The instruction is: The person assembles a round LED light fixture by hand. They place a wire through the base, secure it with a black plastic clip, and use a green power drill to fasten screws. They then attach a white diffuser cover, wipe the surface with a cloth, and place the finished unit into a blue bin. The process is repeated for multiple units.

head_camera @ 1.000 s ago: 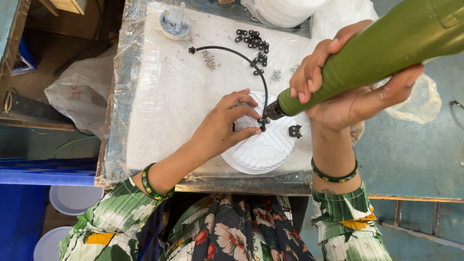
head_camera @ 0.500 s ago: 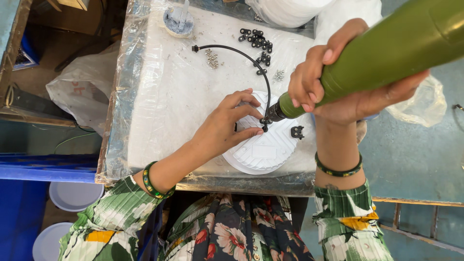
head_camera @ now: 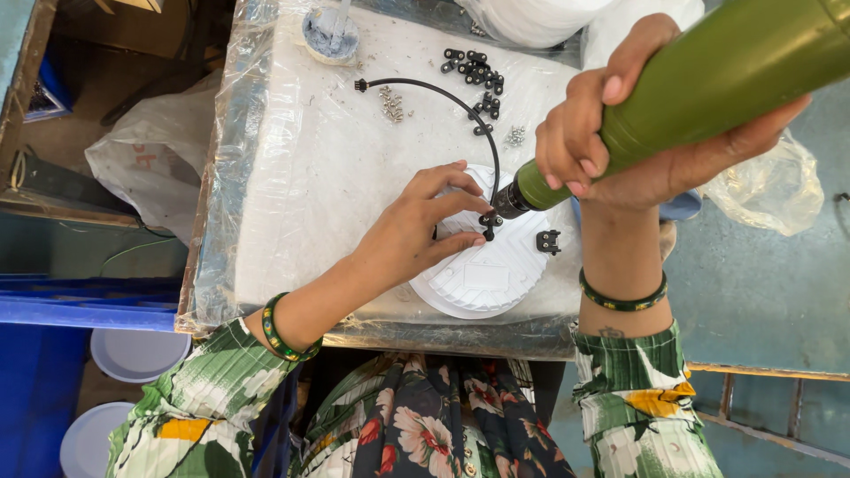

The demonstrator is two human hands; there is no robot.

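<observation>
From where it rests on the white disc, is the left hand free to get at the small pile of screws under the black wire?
Probably yes: the left hand lies on the white disc, and only bare foam separates it from the screws.

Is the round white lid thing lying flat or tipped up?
Flat. The round white disc lies on the white sheet, the left hand pressing its edge.

Matt green plastic driver (head_camera: 708,88) in the right hand (head_camera: 620,150); under the left hand (head_camera: 412,235), a ribbed white plastic disc (head_camera: 487,279). Beyond both hands, glossy crinkled film covers the tabletop (head_camera: 292,177).
</observation>
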